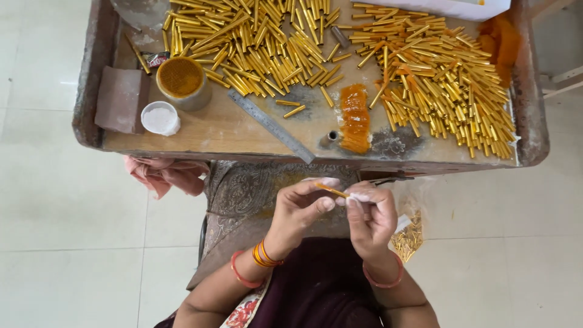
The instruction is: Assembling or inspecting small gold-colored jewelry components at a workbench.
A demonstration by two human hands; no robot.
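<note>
My left hand (299, 209) and my right hand (371, 214) meet over my lap, just below the wooden tray's near edge. Between their fingertips they pinch one thin golden tube (333, 191), held slanted. The fingertips are dusted with white powder. Both wrists wear bangles. Two big heaps of the same golden tubes lie on the tray, one at the back middle (255, 42) and one at the right (443, 85).
The wooden tray (225, 130) also holds a steel ruler (271, 126), a lump of orange paste (354, 118), a tin of orange powder (181, 79), a small white powder cup (160, 118) and a pink block (121, 99). A clear bag of small golden pieces (408, 235) lies by my right hand. Pale floor tiles surround.
</note>
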